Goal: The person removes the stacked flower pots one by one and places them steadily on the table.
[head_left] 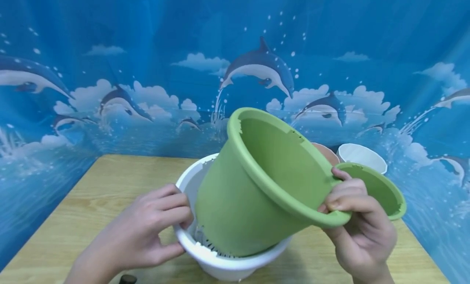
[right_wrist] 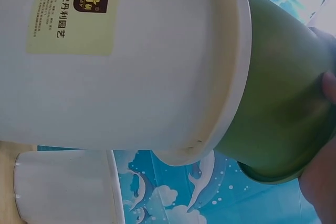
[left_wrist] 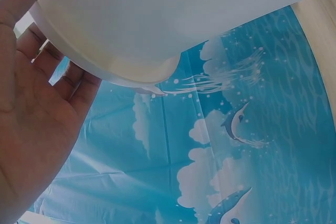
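Note:
A green plastic flowerpot leans sideways, its lower part inside a larger white flowerpot and its mouth turned up to the right. My right hand pinches the green pot's rim between thumb and fingers. On the left side of the white pot, my left hand grips the rim, fingers curled over its edge. The left wrist view shows that hand from the palm side, against the white rim. A yellow printed label is stuck on the white pot's side in the right wrist view.
Behind my right hand stand another green pot, a white pot and a partly hidden terracotta-coloured pot. A small dark object lies at the bottom edge. The wooden table meets a blue dolphin-print curtain.

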The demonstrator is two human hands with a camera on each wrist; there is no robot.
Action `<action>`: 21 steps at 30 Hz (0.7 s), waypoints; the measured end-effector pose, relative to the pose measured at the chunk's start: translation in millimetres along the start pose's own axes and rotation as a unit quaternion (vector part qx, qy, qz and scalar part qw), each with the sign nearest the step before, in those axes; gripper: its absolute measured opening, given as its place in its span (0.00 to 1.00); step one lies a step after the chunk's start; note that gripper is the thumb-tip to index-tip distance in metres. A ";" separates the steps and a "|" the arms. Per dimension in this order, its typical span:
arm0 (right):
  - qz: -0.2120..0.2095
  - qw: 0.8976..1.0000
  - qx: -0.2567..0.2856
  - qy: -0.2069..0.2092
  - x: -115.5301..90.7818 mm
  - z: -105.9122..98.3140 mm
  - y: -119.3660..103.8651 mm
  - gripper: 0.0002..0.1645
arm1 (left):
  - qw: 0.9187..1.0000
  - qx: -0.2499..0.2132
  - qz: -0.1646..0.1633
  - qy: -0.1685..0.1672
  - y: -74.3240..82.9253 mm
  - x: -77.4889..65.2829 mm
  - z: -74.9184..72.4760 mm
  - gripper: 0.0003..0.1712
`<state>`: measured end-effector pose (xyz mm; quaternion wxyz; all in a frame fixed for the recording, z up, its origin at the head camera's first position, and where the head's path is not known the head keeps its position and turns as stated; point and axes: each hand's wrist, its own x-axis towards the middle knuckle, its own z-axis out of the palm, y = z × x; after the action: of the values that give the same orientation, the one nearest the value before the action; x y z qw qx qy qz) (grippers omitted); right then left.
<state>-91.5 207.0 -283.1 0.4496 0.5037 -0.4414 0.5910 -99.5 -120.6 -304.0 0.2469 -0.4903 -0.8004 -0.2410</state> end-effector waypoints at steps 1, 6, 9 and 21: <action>0.001 1.000 0.003 0.004 -0.1 -0.6 -0.2 0.12 | 1.000 0.000 -0.001 -0.001 0.0 0.1 -0.1 0.20; 0.004 1.000 0.009 0.021 -0.4 -3.6 -0.8 0.13 | 1.000 -0.002 -0.017 -0.015 0.0 -1.0 -0.9 0.20; 0.007 0.999 0.010 0.031 -0.3 -4.6 -0.9 0.14 | 0.999 -0.001 -0.029 -0.023 0.5 -2.3 -1.0 0.20; 0.003 0.996 0.006 0.087 1.0 -6.9 -2.8 0.17 | 1.000 0.003 -0.017 -0.015 1.1 -0.6 -0.5 0.20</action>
<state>-90.2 214.4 -282.6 0.4816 0.4516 -0.3987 0.6365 -98.2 -120.9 -303.9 0.2319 -0.4793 -0.8130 -0.2356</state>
